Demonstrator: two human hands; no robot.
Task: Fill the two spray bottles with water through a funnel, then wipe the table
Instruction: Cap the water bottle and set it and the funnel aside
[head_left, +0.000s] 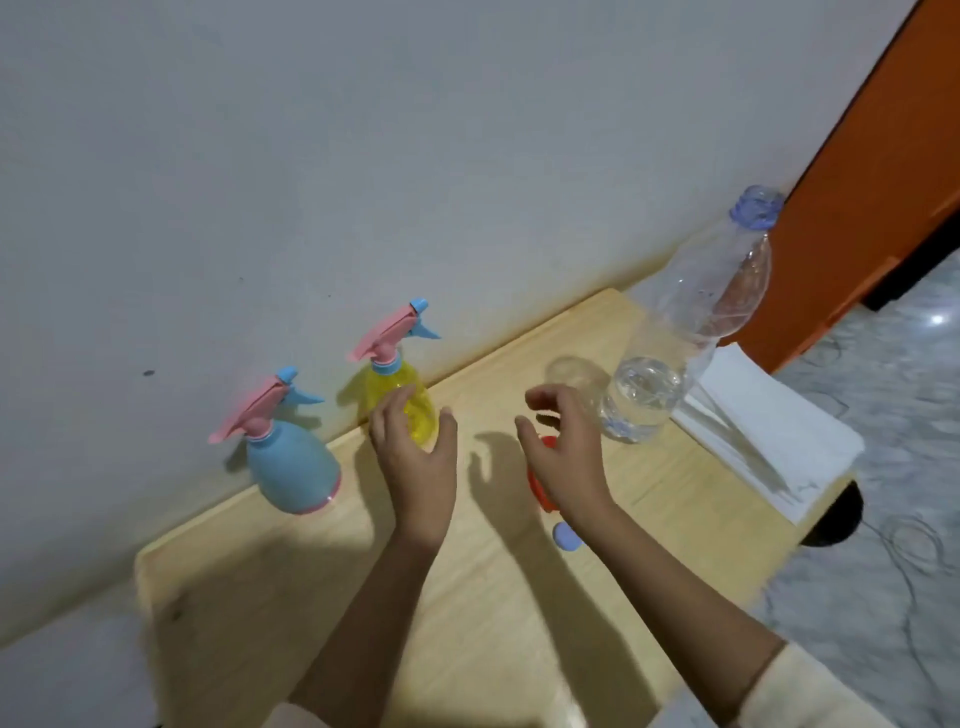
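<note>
Two spray bottles stand by the wall on the wooden table (322, 597), both with pink triggers and heads on: a blue spray bottle (291, 467) at left and a yellow spray bottle (400, 389) to its right. My left hand (415, 457) reaches around the yellow bottle's lower body, fingers apart, grip unclear. My right hand (563, 447) hovers open above a red funnel (540, 483), which it mostly hides. A tall clear water bottle (680, 332) with a little water at the bottom stands uncapped at right. Its blue cap (567, 538) lies under my right wrist.
A folded white cloth (769, 431) lies at the table's right end, beside the water bottle. The grey wall runs along the table's far edge. An orange door frame (862, 197) stands behind the table's right corner, with marbled floor to the right.
</note>
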